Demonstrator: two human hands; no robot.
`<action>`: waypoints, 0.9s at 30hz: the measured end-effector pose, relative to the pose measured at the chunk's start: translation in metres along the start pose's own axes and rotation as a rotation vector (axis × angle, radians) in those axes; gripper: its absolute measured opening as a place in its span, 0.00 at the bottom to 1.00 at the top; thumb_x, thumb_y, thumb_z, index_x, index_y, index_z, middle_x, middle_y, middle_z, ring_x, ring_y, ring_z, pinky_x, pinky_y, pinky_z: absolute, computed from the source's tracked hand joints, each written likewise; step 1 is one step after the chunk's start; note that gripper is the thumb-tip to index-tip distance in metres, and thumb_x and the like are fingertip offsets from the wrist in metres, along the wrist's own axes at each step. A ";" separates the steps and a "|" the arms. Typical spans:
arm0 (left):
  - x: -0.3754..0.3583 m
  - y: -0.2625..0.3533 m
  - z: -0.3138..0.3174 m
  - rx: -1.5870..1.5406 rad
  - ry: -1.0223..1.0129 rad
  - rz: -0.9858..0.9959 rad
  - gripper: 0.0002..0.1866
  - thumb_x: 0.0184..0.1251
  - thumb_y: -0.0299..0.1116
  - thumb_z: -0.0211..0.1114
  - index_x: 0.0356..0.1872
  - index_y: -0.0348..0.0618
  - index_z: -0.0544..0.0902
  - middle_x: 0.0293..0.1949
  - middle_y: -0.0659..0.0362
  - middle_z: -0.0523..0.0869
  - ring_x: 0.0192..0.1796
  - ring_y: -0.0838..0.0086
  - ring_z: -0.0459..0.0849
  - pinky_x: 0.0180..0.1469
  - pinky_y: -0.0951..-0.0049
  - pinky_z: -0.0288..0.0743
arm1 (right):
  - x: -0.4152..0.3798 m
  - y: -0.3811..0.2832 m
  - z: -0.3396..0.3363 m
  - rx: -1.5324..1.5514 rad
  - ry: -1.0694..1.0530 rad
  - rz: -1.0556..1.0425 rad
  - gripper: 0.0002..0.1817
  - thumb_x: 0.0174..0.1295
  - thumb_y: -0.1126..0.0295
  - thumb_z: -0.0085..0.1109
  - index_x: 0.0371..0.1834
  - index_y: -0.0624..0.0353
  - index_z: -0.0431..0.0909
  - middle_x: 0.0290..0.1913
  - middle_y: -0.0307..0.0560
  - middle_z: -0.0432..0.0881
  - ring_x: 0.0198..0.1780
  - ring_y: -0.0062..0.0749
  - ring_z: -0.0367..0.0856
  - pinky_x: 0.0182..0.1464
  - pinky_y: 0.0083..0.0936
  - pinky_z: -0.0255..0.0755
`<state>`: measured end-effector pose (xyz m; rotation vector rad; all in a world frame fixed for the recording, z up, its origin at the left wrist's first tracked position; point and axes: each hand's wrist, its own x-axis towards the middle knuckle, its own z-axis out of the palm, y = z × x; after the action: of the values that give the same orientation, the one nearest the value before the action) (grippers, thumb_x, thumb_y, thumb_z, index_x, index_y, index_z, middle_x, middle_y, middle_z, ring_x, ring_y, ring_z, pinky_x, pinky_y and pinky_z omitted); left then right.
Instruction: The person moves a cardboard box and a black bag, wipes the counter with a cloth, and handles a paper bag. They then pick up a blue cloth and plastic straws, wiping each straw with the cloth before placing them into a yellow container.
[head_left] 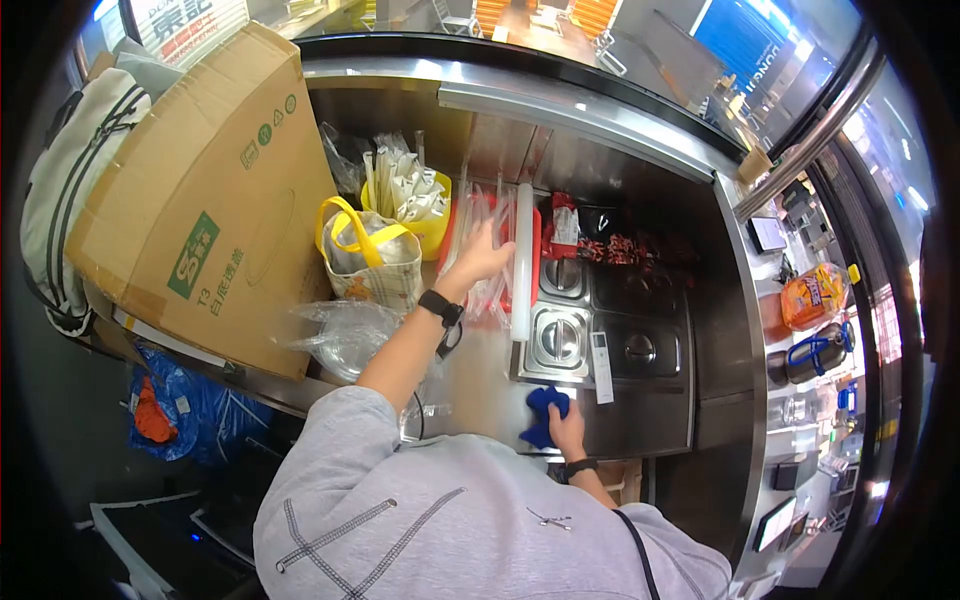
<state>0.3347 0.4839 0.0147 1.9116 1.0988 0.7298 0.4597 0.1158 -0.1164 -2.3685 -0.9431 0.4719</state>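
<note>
My left hand [482, 262] reaches forward, its fingers closed on a clear plastic bag [488, 298] of long thin items that look like straws. Beneath and behind the bag shows a red tray [536, 250], and a long white roll [522, 265] lies just right of my fingers. Close to my body, my right hand [568, 428] grips a crumpled blue cloth [543, 415] on the steel counter [630, 425]. Near that cloth lies a white remote-like strip [601, 367], beside a lidded steel pan [558, 342].
On the left stand a large cardboard box [215, 210], a cloth bag with yellow handles [375, 262] and a yellow container [432, 225] of wrapped sticks. Clear plastic lids [355, 338] lie near my left forearm. Dark red packets [610, 245] sit at the back right.
</note>
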 end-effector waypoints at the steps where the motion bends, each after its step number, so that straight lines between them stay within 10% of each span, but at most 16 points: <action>1: 0.005 0.005 -0.008 0.023 0.063 0.033 0.40 0.59 0.46 0.66 0.68 0.33 0.63 0.67 0.40 0.67 0.70 0.51 0.65 0.71 0.59 0.57 | -0.010 -0.001 -0.002 -0.052 -0.034 0.000 0.20 0.62 0.57 0.57 0.47 0.64 0.73 0.42 0.64 0.81 0.46 0.63 0.79 0.47 0.47 0.73; 9: 0.113 0.043 -0.095 0.067 0.444 0.002 0.34 0.54 0.53 0.65 0.57 0.39 0.77 0.60 0.44 0.76 0.65 0.51 0.70 0.68 0.56 0.62 | -0.024 0.004 0.018 -0.106 0.150 -0.031 0.18 0.62 0.62 0.56 0.49 0.62 0.69 0.46 0.61 0.77 0.43 0.62 0.78 0.44 0.50 0.72; 20: 0.214 -0.074 -0.121 0.581 0.172 -0.242 0.28 0.52 0.44 0.60 0.55 0.43 0.82 0.59 0.44 0.79 0.65 0.52 0.74 0.67 0.60 0.66 | -0.021 0.023 0.023 -0.074 0.106 0.070 0.20 0.57 0.56 0.58 0.45 0.59 0.71 0.42 0.57 0.77 0.41 0.59 0.80 0.42 0.51 0.74; 27: 0.190 -0.025 -0.121 0.559 0.259 -0.395 0.20 0.55 0.40 0.61 0.47 0.44 0.86 0.54 0.45 0.83 0.60 0.50 0.79 0.63 0.56 0.70 | -0.022 0.019 0.018 -0.067 0.103 0.070 0.20 0.58 0.56 0.57 0.46 0.58 0.71 0.42 0.55 0.77 0.40 0.58 0.79 0.41 0.52 0.73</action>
<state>0.3164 0.7024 0.0730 1.9753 1.9370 0.4822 0.4454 0.0950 -0.1389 -2.4668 -0.8441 0.3459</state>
